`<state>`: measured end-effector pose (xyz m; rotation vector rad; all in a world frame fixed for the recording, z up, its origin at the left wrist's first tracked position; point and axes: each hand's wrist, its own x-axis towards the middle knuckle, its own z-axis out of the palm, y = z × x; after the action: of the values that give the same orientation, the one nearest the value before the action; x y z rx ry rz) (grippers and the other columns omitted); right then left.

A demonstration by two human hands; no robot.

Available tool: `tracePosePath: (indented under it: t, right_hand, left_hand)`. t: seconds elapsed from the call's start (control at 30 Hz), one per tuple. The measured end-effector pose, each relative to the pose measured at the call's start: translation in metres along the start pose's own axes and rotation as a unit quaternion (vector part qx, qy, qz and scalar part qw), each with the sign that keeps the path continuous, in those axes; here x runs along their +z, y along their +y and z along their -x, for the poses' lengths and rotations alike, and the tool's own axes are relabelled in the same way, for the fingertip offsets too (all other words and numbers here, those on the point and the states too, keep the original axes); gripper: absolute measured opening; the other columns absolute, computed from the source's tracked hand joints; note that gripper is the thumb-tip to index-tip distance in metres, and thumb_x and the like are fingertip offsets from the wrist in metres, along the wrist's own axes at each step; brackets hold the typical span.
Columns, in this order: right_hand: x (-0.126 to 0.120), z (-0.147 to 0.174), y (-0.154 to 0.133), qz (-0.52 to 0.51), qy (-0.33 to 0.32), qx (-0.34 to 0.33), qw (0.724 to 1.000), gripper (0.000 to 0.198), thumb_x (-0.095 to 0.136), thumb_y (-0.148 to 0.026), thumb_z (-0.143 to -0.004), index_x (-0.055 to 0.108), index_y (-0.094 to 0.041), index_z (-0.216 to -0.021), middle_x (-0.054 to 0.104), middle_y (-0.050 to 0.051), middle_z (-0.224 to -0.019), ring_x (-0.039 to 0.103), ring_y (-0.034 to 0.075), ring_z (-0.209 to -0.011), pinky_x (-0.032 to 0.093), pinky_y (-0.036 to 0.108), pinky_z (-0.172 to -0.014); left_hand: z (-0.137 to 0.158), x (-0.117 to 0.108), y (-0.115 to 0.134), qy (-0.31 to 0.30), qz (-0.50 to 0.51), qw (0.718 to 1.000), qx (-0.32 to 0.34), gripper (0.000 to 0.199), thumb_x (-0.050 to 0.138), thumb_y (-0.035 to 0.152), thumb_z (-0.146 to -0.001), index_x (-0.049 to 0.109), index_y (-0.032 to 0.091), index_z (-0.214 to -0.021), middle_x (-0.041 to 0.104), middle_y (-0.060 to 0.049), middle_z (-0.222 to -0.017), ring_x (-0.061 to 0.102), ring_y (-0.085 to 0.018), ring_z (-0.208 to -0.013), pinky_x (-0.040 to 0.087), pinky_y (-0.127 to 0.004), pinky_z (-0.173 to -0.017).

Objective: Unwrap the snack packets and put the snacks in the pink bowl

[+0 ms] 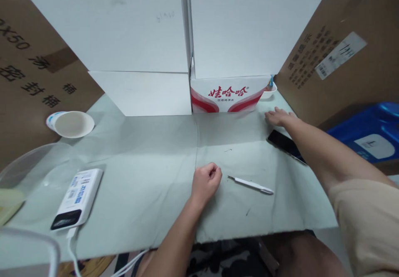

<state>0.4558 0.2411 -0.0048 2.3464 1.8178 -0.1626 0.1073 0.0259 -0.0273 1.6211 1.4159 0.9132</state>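
Observation:
My left hand rests on the table in a loose fist, with nothing visible in its curled fingers. Just to its right lies a slim white pen-like tool with a narrow dark metal tip, not touched by either hand. Farther off at the right, my right hand lies on the table with fingers stretched out, near the corner of the white and red carton. A black phone lies partly under my right forearm. Behind the carton's right end, a small white tray is partly hidden.
Cardboard walls stand left and right, with white panels at the back. On the left are a paper cup on its side, a clear plastic bowl and a white power bank with a cable. A blue jug stands right.

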Motion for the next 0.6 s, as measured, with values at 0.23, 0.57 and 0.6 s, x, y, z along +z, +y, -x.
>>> tracePosePath:
  t: [0.23, 0.57, 0.6]
  right_hand:
    - [-0.003, 0.077, -0.013, 0.017, 0.045, -0.108, 0.993, 0.051, 0.022, -0.041, -0.098, 0.058, -0.02, -0.127, 0.035, 0.014, -0.155, 0.033, 0.03, -0.141, 0.026, 0.057, -0.112]
    - [0.003, 0.227, -0.174, -0.134, 0.084, -0.459, 0.874, 0.048, 0.033, -0.041, -0.096, 0.05, -0.025, -0.138, 0.039, 0.008, -0.153, 0.034, 0.025, -0.143, 0.024, 0.052, -0.117]
    - [0.006, 0.24, -0.196, -0.154, 0.072, -0.495, 0.852, 0.05, 0.033, -0.042, -0.096, 0.047, -0.026, -0.141, 0.038, 0.007, -0.154, 0.032, 0.025, -0.144, 0.024, 0.052, -0.117]
  left_hand:
    - [0.005, -0.005, 0.003, 0.035, 0.044, 0.998, 0.01, 0.031, 0.045, 0.036, -0.084, 0.045, 0.019, -0.057, 0.037, 0.005, -0.051, 0.036, -0.01, -0.051, 0.027, -0.026, -0.054]
    - [0.004, -0.028, -0.003, 0.145, 0.431, 0.883, -0.115, 0.024, 0.046, 0.033, -0.079, 0.063, 0.018, -0.085, 0.067, -0.004, -0.086, 0.064, -0.015, -0.08, 0.045, -0.024, -0.067]
    - [0.004, -0.034, -0.003, 0.165, 0.492, 0.846, -0.124, 0.026, 0.045, 0.035, -0.08, 0.062, 0.018, -0.087, 0.067, -0.005, -0.091, 0.065, -0.015, -0.084, 0.046, -0.024, -0.069]
